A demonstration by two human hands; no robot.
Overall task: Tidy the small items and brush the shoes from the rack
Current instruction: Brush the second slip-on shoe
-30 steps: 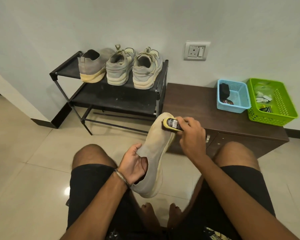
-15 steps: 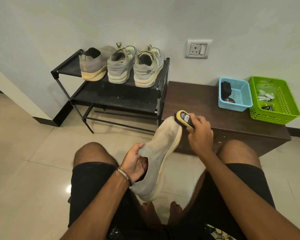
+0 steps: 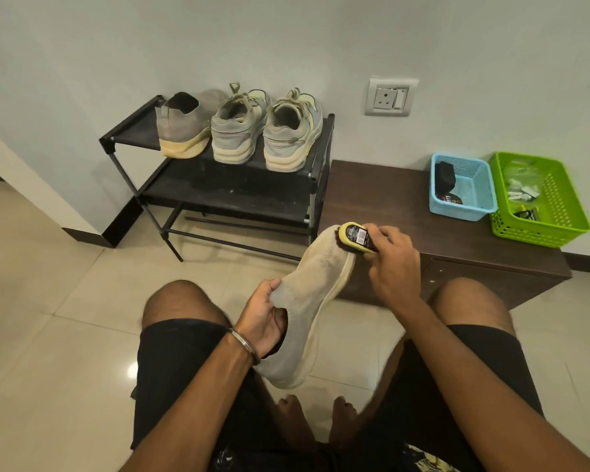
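Observation:
A grey knit slip-on shoe (image 3: 307, 294) with a cream sole is held up between my knees, toe pointing away. My left hand (image 3: 263, 318) grips its collar, fingers tucked inside the opening. My right hand (image 3: 390, 264) holds a yellow shoe brush (image 3: 355, 237), whose dark bristles press on the toe of the shoe. On the top shelf of the black shoe rack (image 3: 123, 136) stand the matching grey slip-on (image 3: 184, 127) and a pair of grey laced sneakers (image 3: 266, 131).
A low brown cabinet (image 3: 389, 199) stands right of the rack, carrying a blue basket (image 3: 481, 199) with dark items and a green basket (image 3: 559, 212) with small packets. A wall socket (image 3: 390, 97) is above. Beige floor tiles lie around my bare feet.
The brush has moved along the toe of the shoe, first rightward off the tip, then back onto it. My left hand keeps its grip on the collar.

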